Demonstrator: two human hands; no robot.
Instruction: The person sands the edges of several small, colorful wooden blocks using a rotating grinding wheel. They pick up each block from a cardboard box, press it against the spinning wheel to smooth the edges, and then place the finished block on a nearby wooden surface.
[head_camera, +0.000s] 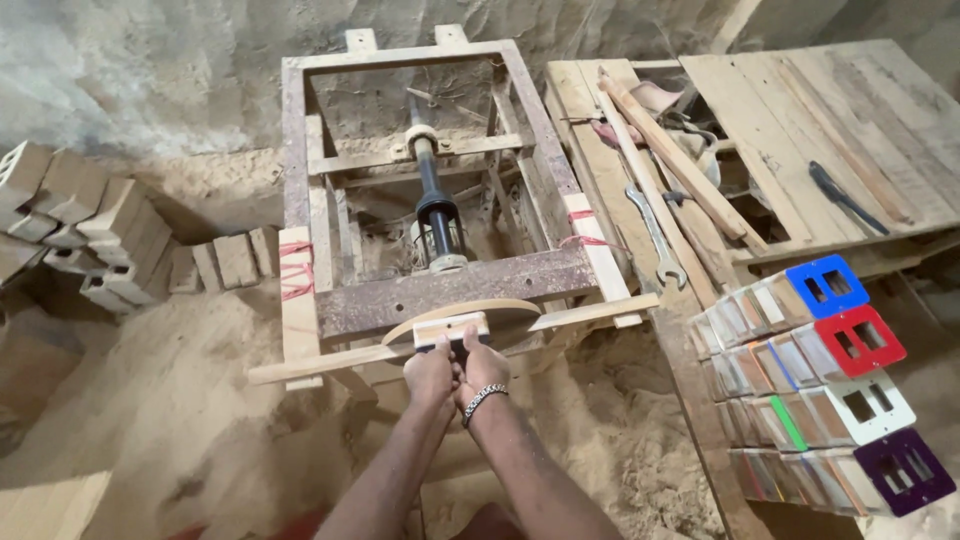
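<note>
We hold a small pale wooden block (452, 329) with both hands, pressed up against a round disc (462, 309) at the front edge of a rusty metal frame (455, 284). Our left hand (428, 372) and right hand (481, 370) sit side by side, touching, fingers curled shut around the block's near edge; a metal bracelet (484, 399) circles the right wrist. The block is flat and rectangular, light in colour, with a dark gap showing beneath it between our thumbs.

Under the disc a long wooden slat (330, 361) runs across the frame, and a dark shaft (435, 200) stands inside the frame behind it. Red string (294, 270) binds the left upright.

The ground all around is heaped with sawdust (190, 400), and behind the frame rises a rough earthen wall (150, 70). To the left, small wooden blocks (80, 225) lie stacked. To the right stands a plank workbench (800, 110) carrying a spanner (655, 235) and a wooden stick (675, 155). Nearer us on that side lie rows of square plates: a blue plate (826, 285), a red plate (859, 340), a white plate (870, 405) and a purple plate (903, 470) top the rows.
</note>
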